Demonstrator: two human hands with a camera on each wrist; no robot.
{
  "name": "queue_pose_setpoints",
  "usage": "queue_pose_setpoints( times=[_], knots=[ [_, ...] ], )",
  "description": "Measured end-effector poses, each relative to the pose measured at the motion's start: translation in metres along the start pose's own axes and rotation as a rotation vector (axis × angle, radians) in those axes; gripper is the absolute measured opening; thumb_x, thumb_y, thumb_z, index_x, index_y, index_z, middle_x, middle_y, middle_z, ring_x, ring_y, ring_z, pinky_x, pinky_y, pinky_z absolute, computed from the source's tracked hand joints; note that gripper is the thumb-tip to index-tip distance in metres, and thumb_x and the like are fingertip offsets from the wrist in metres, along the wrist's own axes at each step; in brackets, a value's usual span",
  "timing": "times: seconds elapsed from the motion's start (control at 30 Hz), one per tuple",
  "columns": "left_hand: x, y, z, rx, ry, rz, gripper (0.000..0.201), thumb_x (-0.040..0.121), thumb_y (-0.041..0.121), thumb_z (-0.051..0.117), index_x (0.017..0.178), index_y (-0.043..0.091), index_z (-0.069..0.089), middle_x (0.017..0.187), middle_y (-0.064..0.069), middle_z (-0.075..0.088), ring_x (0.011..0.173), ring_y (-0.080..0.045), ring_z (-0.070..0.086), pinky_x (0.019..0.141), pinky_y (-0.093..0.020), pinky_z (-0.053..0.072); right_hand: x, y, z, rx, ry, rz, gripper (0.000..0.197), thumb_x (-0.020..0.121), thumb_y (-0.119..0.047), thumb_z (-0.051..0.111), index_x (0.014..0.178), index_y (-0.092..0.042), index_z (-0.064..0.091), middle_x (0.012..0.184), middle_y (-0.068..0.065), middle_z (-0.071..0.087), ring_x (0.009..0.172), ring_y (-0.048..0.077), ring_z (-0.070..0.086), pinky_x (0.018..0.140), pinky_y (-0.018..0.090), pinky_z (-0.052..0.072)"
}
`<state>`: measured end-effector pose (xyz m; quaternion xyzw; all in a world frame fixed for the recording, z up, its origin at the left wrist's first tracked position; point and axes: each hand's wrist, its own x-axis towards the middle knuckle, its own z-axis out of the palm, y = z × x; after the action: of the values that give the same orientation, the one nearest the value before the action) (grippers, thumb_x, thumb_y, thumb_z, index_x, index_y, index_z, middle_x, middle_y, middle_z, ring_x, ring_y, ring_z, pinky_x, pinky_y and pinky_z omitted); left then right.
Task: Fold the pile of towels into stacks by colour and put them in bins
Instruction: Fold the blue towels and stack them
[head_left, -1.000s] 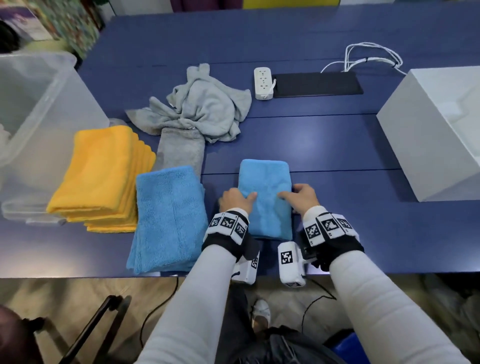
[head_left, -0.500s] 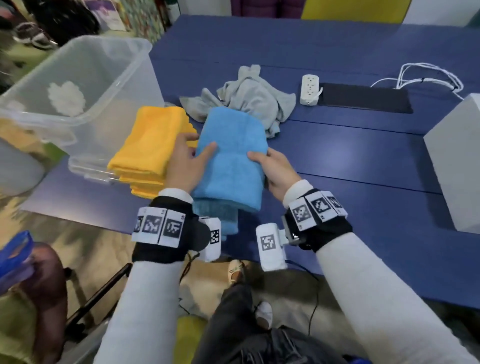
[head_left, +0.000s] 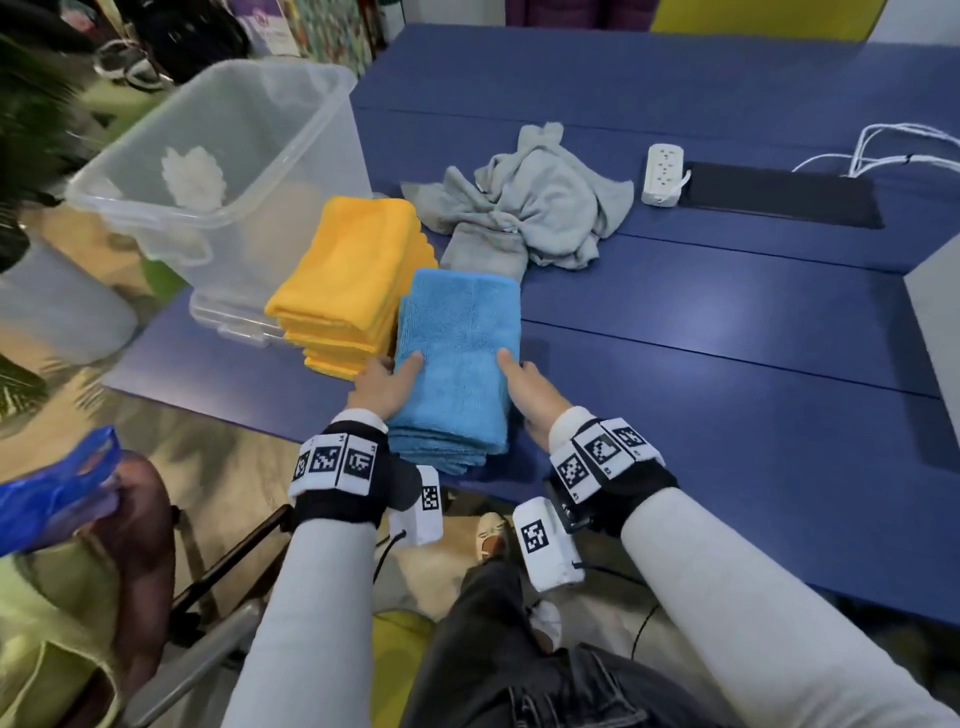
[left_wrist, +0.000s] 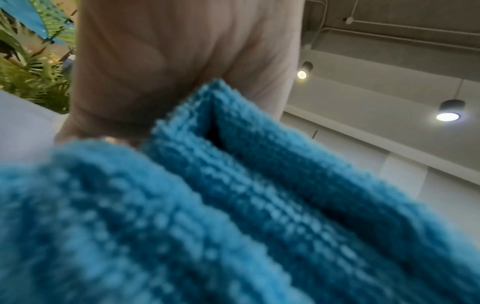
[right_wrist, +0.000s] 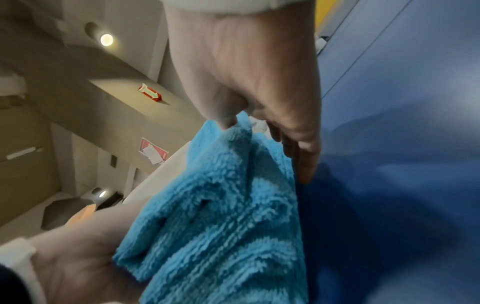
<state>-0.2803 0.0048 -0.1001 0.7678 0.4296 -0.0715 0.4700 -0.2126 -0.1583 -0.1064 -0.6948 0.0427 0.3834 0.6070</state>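
Observation:
A folded blue towel (head_left: 460, 338) lies on top of the blue stack (head_left: 447, 457) at the table's near edge. My left hand (head_left: 397, 376) grips its near left side, thumb on top. My right hand (head_left: 514, 376) pinches its near right side; in the right wrist view the right hand (right_wrist: 259, 92) has its thumb on the blue towel (right_wrist: 221, 216) and its fingers down the edge. The left wrist view is filled by the blue towel (left_wrist: 233, 205) against my left hand (left_wrist: 168, 61). A yellow stack (head_left: 348, 270) sits just left. Behind it are a folded grey towel (head_left: 485, 249) and a crumpled grey pile (head_left: 545, 208).
A clear plastic bin (head_left: 223, 156) stands at the table's left end, beside the yellow stack. A white box (head_left: 935, 322) is at the right edge. A power strip (head_left: 662, 174), a black pad (head_left: 779, 200) and white cables lie at the back of the blue table (head_left: 727, 364).
Both hands carried the folded blue towel from the table's middle to the left and set it down on the blue stack. My head view swung left, towards the clear bin.

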Motion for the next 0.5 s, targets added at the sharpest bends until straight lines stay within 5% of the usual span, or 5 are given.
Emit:
queue_pose_setpoints(
  times=[0.13, 0.23, 0.33, 0.43, 0.5],
  knots=[
    [0.022, -0.025, 0.007, -0.229, -0.165, -0.098, 0.128, 0.046, 0.093, 0.052, 0.147, 0.019, 0.024, 0.147, -0.003, 0.037, 0.13, -0.027, 0.043, 0.11, -0.048, 0.031, -0.008, 0.01, 0.012, 0.355, -0.109, 0.159, 0.052, 0.1, -0.043, 0.032, 0.137, -0.007, 0.042, 0.136, 0.012, 0.052, 0.123, 0.029, 0.053, 0.104, 0.044, 0.042],
    [-0.013, 0.001, -0.003, -0.415, -0.285, -0.075, 0.078, 0.07, 0.075, 0.054, 0.125, 0.02, 0.053, 0.119, -0.006, 0.065, 0.102, -0.023, 0.065, 0.091, -0.04, 0.051, -0.01, 0.008, 0.021, 0.413, -0.145, 0.163, 0.049, 0.101, -0.042, 0.027, 0.135, -0.01, 0.045, 0.134, 0.013, 0.055, 0.121, 0.029, 0.055, 0.101, 0.044, 0.044],
    [-0.02, 0.005, -0.007, -0.504, -0.343, -0.026, 0.039, 0.093, 0.051, 0.04, 0.105, 0.02, 0.06, 0.092, -0.002, 0.072, 0.077, -0.016, 0.07, 0.064, -0.027, 0.058, -0.01, 0.0, 0.037, 0.31, -0.11, 0.141, 0.065, 0.091, -0.059, 0.033, 0.14, -0.017, 0.035, 0.138, 0.011, 0.051, 0.119, 0.03, 0.056, 0.1, 0.047, 0.046],
    [-0.012, -0.006, -0.01, -0.465, -0.278, -0.041, 0.072, 0.071, 0.065, 0.066, 0.124, 0.018, 0.055, 0.121, -0.007, 0.064, 0.1, -0.024, 0.065, 0.09, -0.039, 0.052, 0.029, 0.031, 0.047, 0.141, -0.062, 0.076, 0.098, 0.069, -0.072, 0.035, 0.15, -0.024, 0.01, 0.154, 0.003, 0.026, 0.137, 0.027, 0.036, 0.111, 0.047, 0.033],
    [-0.005, -0.015, -0.01, -0.351, -0.109, -0.028, 0.088, 0.06, 0.07, 0.069, 0.128, 0.015, 0.054, 0.125, -0.005, 0.06, 0.109, -0.027, 0.06, 0.1, -0.045, 0.045, 0.024, 0.03, 0.047, -0.016, -0.036, 0.042, 0.098, 0.074, -0.07, 0.036, 0.15, -0.018, 0.006, 0.157, 0.004, 0.018, 0.142, 0.028, 0.025, 0.116, 0.047, 0.024]
  ],
)
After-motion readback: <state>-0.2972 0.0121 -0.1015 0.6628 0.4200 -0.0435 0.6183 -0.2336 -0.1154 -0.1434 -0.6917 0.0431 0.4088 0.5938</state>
